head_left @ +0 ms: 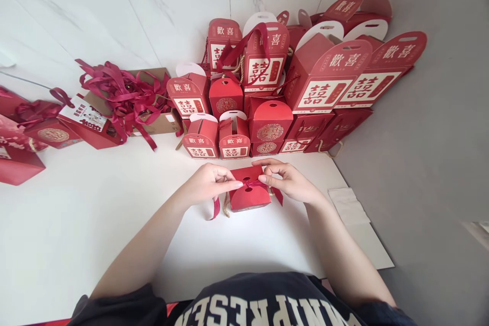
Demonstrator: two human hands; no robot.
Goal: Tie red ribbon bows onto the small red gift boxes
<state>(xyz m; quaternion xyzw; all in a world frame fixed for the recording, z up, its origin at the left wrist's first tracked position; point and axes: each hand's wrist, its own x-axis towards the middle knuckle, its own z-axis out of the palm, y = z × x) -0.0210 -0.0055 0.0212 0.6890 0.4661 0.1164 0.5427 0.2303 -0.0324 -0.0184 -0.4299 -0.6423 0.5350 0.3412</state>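
A small red gift box [250, 197] sits on the white table in front of me, its two rounded top flaps folded over. A dark red ribbon [251, 183] crosses the middle of its top, bunched at the centre. My left hand [209, 182] pinches the ribbon from the left, thumb and fingers together. From the right, my right hand [284, 179] grips the ribbon between thumb and finger, with its index finger stretched over the box's far edge. Loose ribbon ends hang on both sides, and a gold cord [226, 206] shows by the box's left side.
Stacked red gift boxes [267, 132] stand behind the box, against the tiled wall. Back left, a cardboard box [162, 123] overflows with dark red ribbons [122, 91]. More red boxes [53, 132] lie at far left. White tissues [349, 206] lie by the grey wall at right.
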